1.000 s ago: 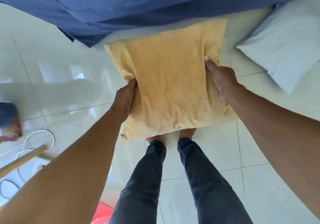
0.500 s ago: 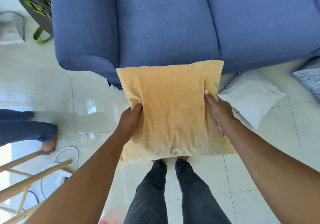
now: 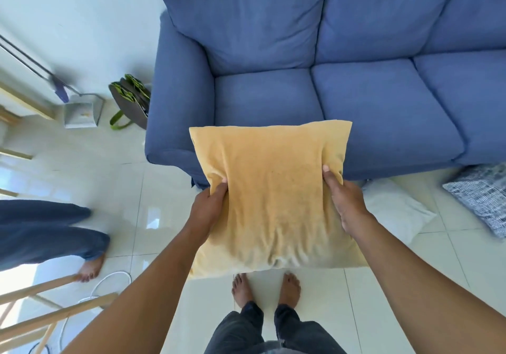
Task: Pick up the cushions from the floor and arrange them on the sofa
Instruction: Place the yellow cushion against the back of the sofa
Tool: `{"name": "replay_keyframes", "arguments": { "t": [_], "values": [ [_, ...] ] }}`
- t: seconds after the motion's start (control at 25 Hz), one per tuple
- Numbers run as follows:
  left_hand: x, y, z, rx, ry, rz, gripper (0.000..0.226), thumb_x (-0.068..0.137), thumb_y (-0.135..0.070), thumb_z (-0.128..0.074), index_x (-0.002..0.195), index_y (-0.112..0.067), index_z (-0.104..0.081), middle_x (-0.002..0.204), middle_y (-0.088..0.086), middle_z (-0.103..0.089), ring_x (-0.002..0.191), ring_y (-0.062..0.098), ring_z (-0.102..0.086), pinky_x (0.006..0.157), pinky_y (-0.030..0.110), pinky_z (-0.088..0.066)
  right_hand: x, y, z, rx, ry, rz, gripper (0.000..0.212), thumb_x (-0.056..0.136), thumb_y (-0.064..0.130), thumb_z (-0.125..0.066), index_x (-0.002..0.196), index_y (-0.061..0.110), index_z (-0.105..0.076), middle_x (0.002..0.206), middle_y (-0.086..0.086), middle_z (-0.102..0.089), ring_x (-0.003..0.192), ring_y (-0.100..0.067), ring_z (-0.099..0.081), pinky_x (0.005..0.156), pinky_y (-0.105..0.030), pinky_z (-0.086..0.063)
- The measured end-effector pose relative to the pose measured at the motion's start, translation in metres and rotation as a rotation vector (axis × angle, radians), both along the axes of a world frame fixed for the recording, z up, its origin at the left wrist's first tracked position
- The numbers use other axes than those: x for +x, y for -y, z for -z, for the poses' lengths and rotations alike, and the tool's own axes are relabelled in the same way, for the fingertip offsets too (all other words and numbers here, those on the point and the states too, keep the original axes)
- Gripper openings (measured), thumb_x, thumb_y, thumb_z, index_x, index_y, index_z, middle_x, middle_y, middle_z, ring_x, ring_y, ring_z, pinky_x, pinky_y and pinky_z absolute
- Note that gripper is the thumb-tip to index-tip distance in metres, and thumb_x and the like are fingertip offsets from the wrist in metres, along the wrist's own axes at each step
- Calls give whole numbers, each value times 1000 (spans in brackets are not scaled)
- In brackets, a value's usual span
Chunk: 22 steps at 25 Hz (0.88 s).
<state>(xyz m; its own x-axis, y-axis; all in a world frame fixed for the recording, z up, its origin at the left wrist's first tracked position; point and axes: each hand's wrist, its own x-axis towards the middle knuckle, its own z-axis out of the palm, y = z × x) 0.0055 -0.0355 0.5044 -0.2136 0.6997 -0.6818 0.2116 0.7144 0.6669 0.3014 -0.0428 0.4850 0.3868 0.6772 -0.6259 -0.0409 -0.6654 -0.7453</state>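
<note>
I hold a yellow cushion [image 3: 273,194] up in front of me, off the floor, its far edge overlapping the front of the blue sofa [image 3: 301,52]. My left hand [image 3: 208,208] grips its left side and my right hand [image 3: 343,203] grips its right side. A white cushion [image 3: 397,211] lies on the tiles just right of my right hand, below the sofa front. A grey patterned cushion [image 3: 482,200] lies on the floor at the right edge. The sofa seats are bare.
Another person's legs [image 3: 49,233] stand on the tiles at the left. Wooden legs [image 3: 41,312] and a white cable [image 3: 109,282] are at lower left. A green-handled bag [image 3: 131,101] and a dustpan [image 3: 80,112] sit beside the sofa's left arm.
The yellow cushion has risen with both hands, and my view has lifted from the floor to take in the whole sofa seat and backrest.
</note>
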Motion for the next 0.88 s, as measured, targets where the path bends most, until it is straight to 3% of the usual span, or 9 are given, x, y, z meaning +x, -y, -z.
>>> {"name": "replay_keyframes", "arguments": {
  "t": [0.48,0.68,0.88],
  "values": [
    [24,-53,-61,185,-27,-91,60,94,-66,-56,130,-19,-71,125,0,-72,114,26,-66,98,44,-52,14,-64,-64,207,-29,-20,41,89,65,-67,94,25,-71,101,9,-73,96,-15,-67,87,-38,-52],
    [24,-117,-59,210,7,-81,59,98,-64,-54,134,-20,-67,126,-2,-68,115,25,-63,96,42,-46,10,-127,-65,246,-50,-25,28,94,58,-66,85,31,-66,95,17,-68,90,-4,-62,86,-33,-47],
    [17,-198,-45,183,35,-91,57,101,-61,-52,137,-19,-63,120,-6,-65,111,22,-60,95,40,-44,-1,-206,-56,202,-33,-18,33,92,61,-67,92,28,-70,100,12,-71,98,-12,-66,89,-35,-49]
  ]
}}
